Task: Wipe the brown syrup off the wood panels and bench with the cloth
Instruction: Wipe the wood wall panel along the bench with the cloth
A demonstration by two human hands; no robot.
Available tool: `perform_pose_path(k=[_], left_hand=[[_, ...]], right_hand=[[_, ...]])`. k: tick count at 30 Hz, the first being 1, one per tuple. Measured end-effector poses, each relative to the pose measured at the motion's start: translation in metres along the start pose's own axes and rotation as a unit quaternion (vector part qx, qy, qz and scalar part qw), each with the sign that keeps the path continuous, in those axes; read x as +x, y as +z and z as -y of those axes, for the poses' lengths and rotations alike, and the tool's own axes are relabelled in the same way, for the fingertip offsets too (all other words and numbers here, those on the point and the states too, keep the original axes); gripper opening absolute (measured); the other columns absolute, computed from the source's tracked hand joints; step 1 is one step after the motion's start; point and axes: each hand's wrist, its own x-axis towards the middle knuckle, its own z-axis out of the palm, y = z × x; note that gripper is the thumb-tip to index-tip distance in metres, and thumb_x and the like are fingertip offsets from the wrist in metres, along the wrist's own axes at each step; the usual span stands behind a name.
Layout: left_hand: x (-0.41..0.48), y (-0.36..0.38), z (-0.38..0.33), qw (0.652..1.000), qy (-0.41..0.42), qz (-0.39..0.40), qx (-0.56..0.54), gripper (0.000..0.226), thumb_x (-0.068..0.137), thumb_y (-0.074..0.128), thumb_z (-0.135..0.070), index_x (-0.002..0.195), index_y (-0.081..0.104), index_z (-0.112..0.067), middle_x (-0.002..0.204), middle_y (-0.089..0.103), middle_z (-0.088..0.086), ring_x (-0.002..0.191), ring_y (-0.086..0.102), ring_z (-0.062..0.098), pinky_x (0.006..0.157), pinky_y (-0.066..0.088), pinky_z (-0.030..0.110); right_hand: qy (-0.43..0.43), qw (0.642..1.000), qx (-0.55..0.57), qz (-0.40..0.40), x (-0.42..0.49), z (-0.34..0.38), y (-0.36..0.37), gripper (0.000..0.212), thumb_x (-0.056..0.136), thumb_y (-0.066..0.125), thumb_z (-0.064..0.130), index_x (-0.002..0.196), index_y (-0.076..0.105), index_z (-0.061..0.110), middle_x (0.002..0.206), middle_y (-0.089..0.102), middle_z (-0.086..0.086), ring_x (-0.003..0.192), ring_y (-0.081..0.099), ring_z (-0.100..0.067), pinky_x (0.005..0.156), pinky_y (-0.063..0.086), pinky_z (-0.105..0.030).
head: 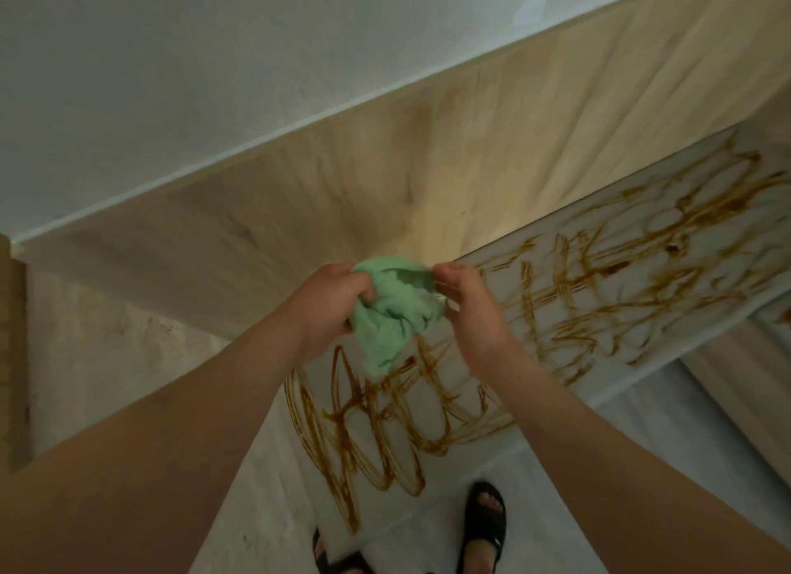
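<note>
The left hand (329,304) has its fingers curled tight around a bunched green cloth (394,317). The right hand (466,312) pinches the cloth's upper edge. The cloth hangs between both hands above the pale surface (274,488), which is scribbled with brown syrup (616,267). Faintly smeared wood panels (471,145) rise behind.

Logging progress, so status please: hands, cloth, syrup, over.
Left hand and right hand both grip the green cloth, held over the bench. Brown syrup scribbles cover the bench top, unwiped. Nothing between cloth and syrup.
</note>
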Motion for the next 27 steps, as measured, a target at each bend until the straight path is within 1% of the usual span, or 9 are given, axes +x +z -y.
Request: perform_pose_path(k=[4, 7, 10, 13, 16, 19, 21, 24, 27], left_hand=[[-0.008, -0.013, -0.011, 0.987, -0.045, 0.1, -0.118, 0.045, 0.06, 0.051, -0.006, 0.102, 0.065, 0.003, 0.097, 0.069, 0.015, 0.089, 0.069, 0.027, 0.078, 0.059, 0.035], [-0.009, -0.021, -0.013, 0.987, -0.048, 0.127, -0.084, 0.044, 0.052, 0.047, -0.002, 0.092, 0.065, 0.007, 0.095, 0.068, 0.017, 0.092, 0.067, 0.034, 0.086, 0.055, 0.04], [-0.016, -0.027, -0.012, 0.992, -0.035, 0.117, -0.006, 0.031, 0.046, 0.043, 0.003, 0.063, 0.068, -0.005, 0.072, 0.06, 0.013, 0.073, 0.06, 0.031, 0.065, 0.051, 0.031], [-0.017, -0.035, -0.005, 0.991, -0.051, 0.113, 0.04, 0.045, 0.046, 0.042, 0.005, 0.071, 0.076, -0.01, 0.083, 0.06, 0.017, 0.079, 0.059, 0.034, 0.068, 0.048, 0.035], [-0.021, -0.036, -0.004, 0.987, -0.054, 0.137, 0.07, 0.055, 0.053, 0.044, 0.009, 0.091, 0.08, -0.01, 0.103, 0.068, 0.026, 0.09, 0.064, 0.044, 0.078, 0.05, 0.039], [-0.028, -0.043, -0.01, 0.981, -0.025, 0.09, 0.17, 0.047, 0.074, 0.04, 0.018, 0.064, 0.074, -0.012, 0.068, 0.063, 0.011, 0.063, 0.06, 0.024, 0.056, 0.046, 0.024], [-0.027, -0.055, -0.01, 0.956, 0.02, 0.036, 0.289, 0.036, 0.085, 0.049, 0.008, 0.076, 0.075, -0.015, 0.073, 0.069, 0.002, 0.069, 0.064, 0.019, 0.06, 0.049, 0.026], [-0.017, -0.076, 0.001, 0.924, 0.042, -0.034, 0.379, 0.014, 0.092, 0.064, -0.019, 0.104, 0.071, -0.019, 0.096, 0.071, 0.0, 0.089, 0.068, 0.02, 0.076, 0.055, 0.036], [-0.008, -0.088, 0.018, 0.919, 0.051, -0.132, 0.368, 0.025, 0.086, 0.073, -0.043, 0.085, 0.06, -0.021, 0.083, 0.063, -0.003, 0.079, 0.063, 0.02, 0.067, 0.052, 0.037]], right_hand=[[-0.03, 0.993, -0.032, 0.108, -0.003, 0.001, -0.016, 0.061, 0.072, 0.05, 0.025, 0.13, 0.061, 0.038, 0.141, 0.052, 0.015, 0.138, 0.039, -0.01, 0.109, 0.039, -0.039], [-0.027, 0.977, -0.047, 0.207, -0.004, 0.007, -0.015, 0.044, 0.08, 0.05, 0.022, 0.116, 0.07, 0.006, 0.137, 0.066, -0.007, 0.135, 0.054, -0.02, 0.113, 0.039, -0.037], [-0.008, 0.975, -0.022, 0.22, -0.006, 0.012, -0.018, 0.031, 0.081, 0.063, 0.02, 0.105, 0.062, 0.0, 0.129, 0.07, -0.016, 0.128, 0.062, -0.03, 0.117, 0.041, -0.047], [-0.015, 0.964, -0.1, 0.247, -0.008, 0.012, -0.008, 0.058, 0.078, 0.065, 0.021, 0.136, 0.058, 0.026, 0.141, 0.063, 0.007, 0.136, 0.054, -0.015, 0.116, 0.04, -0.041], [-0.032, 0.936, -0.197, 0.289, -0.01, 0.012, 0.013, 0.051, 0.08, 0.065, 0.02, 0.131, 0.067, 0.023, 0.13, 0.07, 0.005, 0.127, 0.06, -0.015, 0.112, 0.042, -0.042], [-0.042, 0.934, -0.237, 0.265, -0.018, 0.028, 0.019, 0.01, 0.081, 0.062, 0.02, 0.087, 0.071, 0.018, 0.086, 0.066, 0.004, 0.087, 0.063, -0.014, 0.085, 0.046, -0.037], [-0.046, 0.937, -0.232, 0.255, -0.025, 0.039, 0.02, 0.01, 0.082, 0.062, 0.024, 0.072, 0.06, 0.023, 0.075, 0.054, 0.002, 0.074, 0.055, -0.017, 0.07, 0.04, -0.037], [-0.021, 0.938, -0.217, 0.27, -0.032, 0.046, 0.027, 0.016, 0.082, 0.065, 0.032, 0.08, 0.06, 0.017, 0.082, 0.051, -0.01, 0.076, 0.051, -0.028, 0.067, 0.032, -0.045], [0.028, 0.941, -0.189, 0.28, -0.037, 0.047, 0.051, 0.019, 0.081, 0.068, 0.031, 0.091, 0.068, 0.015, 0.095, 0.062, -0.008, 0.091, 0.06, -0.03, 0.084, 0.041, -0.044]])
